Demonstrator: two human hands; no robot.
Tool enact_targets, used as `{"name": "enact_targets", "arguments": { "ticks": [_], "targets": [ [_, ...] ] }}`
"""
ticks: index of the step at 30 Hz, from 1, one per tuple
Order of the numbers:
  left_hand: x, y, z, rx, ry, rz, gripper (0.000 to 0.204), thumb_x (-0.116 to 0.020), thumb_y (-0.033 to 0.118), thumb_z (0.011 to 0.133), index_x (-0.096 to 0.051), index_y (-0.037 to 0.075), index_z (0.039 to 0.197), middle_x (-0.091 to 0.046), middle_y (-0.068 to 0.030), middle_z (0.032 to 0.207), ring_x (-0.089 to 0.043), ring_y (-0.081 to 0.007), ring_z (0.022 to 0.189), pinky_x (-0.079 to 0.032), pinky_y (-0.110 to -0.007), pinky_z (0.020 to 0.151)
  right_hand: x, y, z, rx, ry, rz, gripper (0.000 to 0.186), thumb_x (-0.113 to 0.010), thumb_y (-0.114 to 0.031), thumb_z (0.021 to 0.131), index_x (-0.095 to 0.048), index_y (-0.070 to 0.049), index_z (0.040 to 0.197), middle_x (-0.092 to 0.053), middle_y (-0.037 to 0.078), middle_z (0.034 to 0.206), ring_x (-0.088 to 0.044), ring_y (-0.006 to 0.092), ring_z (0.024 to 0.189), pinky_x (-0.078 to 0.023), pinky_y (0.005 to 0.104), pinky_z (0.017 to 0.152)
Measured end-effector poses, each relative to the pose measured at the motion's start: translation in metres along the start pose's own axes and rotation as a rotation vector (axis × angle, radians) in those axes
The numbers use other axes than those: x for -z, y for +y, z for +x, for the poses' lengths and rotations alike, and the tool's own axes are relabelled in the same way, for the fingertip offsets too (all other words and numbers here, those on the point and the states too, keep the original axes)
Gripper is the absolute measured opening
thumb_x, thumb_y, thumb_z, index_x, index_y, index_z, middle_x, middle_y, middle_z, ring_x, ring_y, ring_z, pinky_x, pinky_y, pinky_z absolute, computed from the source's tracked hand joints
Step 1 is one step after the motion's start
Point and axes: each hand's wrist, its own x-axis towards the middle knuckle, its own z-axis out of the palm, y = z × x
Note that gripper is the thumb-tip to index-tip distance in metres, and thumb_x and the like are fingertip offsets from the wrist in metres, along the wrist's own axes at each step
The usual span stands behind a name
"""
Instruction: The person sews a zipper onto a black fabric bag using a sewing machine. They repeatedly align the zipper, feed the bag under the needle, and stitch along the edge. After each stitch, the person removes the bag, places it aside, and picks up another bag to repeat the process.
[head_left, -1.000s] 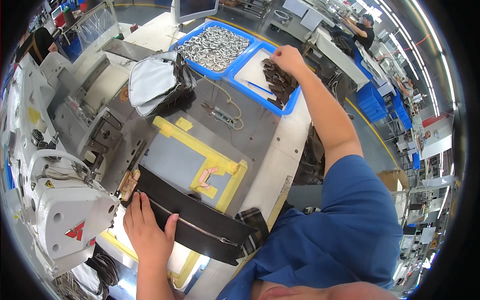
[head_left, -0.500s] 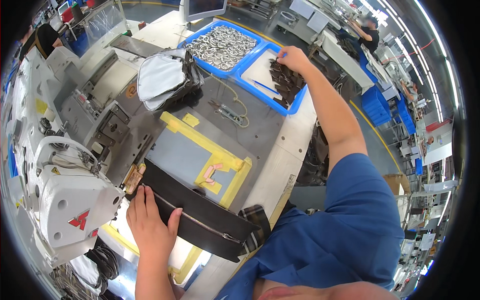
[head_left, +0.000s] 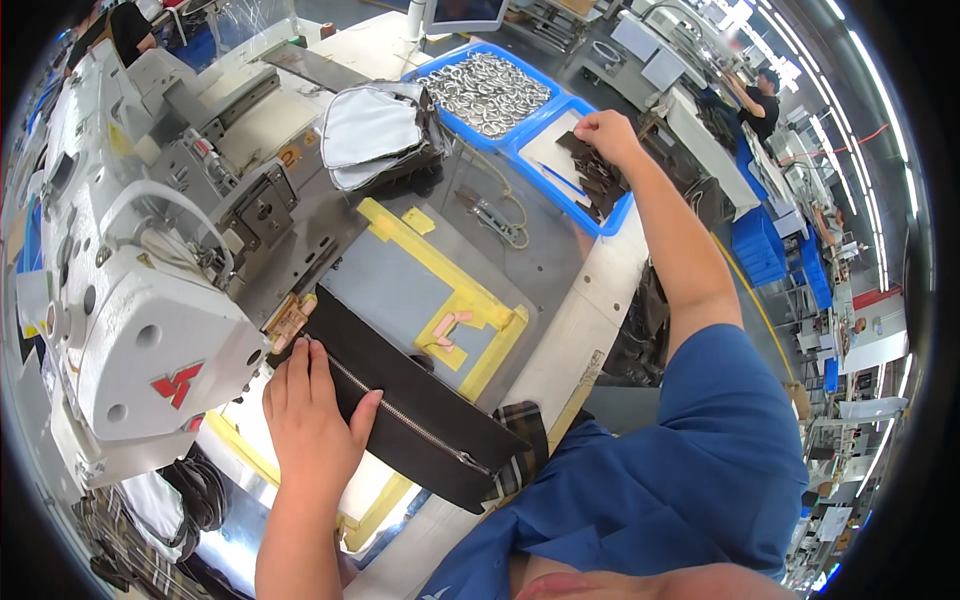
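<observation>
My left hand [head_left: 318, 420] lies flat, fingers stretched out and thumb apart, on a long black fabric panel [head_left: 440, 405] with a metal zipper [head_left: 395, 408] along it. Its fingertips are close to the copper-coloured block [head_left: 289, 318] beside the sewing machine head [head_left: 165, 365]. A plaid lining [head_left: 527, 425] shows at the panel's near right end. My right hand [head_left: 608, 137] reaches over the far blue tray [head_left: 612, 222], its fingers pinched on a dark brown strip [head_left: 570, 143]. More dark brown strips [head_left: 600, 183] lie in a heap under it.
A second blue tray [head_left: 425, 70] holds many metal rings [head_left: 490, 92]. A stack of grey-white fabric pieces [head_left: 372, 140] sits left of it, with thread snips [head_left: 487, 212] on a cord nearby. Yellow tape [head_left: 495, 350] frames a plate on the table. Co-workers are farther off.
The whole view has shifted a little. My right hand stays at the strips, now with a strip showing at its fingertips. My left hand keeps its place on the panel.
</observation>
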Motion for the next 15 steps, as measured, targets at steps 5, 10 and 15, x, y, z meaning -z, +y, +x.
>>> {"name": "enact_targets", "arguments": {
  "ticks": [5, 10, 15],
  "targets": [
    [0.002, 0.001, 0.000, 0.007, 0.035, -0.020, 0.085, -0.085, 0.044, 0.082, -0.058, -0.008, 0.144, -0.059, -0.0251, 0.147, -0.056, -0.0416, 0.130, -0.042, -0.052, 0.113, 0.005, -0.004, 0.005, 0.113, 0.078, -0.010, 0.019, -0.081, -0.022, 0.090, -0.083, -0.007, 0.103, -0.079, 0.012, 0.093, -0.075, 0.0254, 0.086, -0.057, 0.0384, 0.084],
    [0.006, 0.002, 0.002, -0.022, 0.022, -0.032, 0.078, -0.086, 0.040, 0.082, -0.062, -0.007, 0.139, -0.061, -0.0238, 0.143, -0.057, -0.0407, 0.131, -0.043, -0.051, 0.113, 0.006, -0.147, -0.043, 0.184, -0.262, 0.511, 0.013, -0.075, -0.014, 0.099, -0.076, -0.003, 0.105, -0.071, -0.003, 0.087, -0.061, 0.0075, 0.079, -0.050, 0.0278, 0.073],
    [0.008, 0.004, -0.005, -0.126, 0.022, 0.016, 0.065, -0.082, 0.041, 0.085, -0.069, -0.005, 0.128, -0.068, -0.0204, 0.132, -0.062, -0.0362, 0.126, -0.046, -0.051, 0.112, -0.035, -0.302, -0.122, 0.776, -0.676, 0.535, 0.019, -0.072, -0.010, 0.097, -0.074, 0.000, 0.113, -0.076, 0.010, 0.099, -0.072, 0.0208, 0.090, -0.056, 0.0338, 0.084]
  ]
}}
